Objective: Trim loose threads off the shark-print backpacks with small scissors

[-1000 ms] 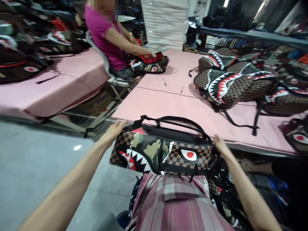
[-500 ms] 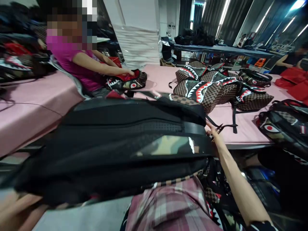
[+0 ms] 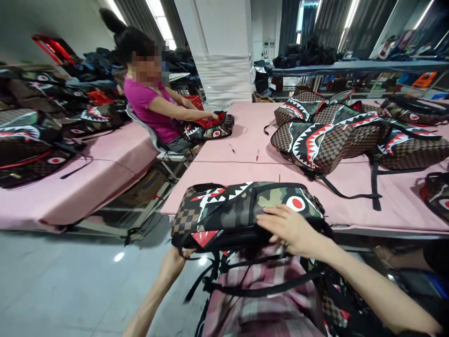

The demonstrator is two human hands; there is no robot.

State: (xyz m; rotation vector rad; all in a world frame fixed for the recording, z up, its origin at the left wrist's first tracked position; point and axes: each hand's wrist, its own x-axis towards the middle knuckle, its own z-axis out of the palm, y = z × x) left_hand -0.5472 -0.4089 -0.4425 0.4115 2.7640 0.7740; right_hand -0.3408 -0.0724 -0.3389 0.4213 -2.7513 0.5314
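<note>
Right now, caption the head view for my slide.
Right hand on patterned bag, left hand at its corner; pink table, seated person beyond.

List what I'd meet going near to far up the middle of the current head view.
Plaid cloth, camouflage-and-checkered backpack under the right hand, red pen, white pillar.

Mid-frame, the bag (image 3: 231, 213) mixes brown-and-black check with green camouflage, white teeth and a red-and-white eye; its straps (image 3: 259, 294) are black. The bench (image 3: 242, 173) is plain pink. At right, the bags (image 3: 336, 147) pair brown check with red-and-white teeth. Upper left, a shirt (image 3: 140, 100) is magenta; bottom centre, the cloth (image 3: 242, 316) is pink plaid.
</note>
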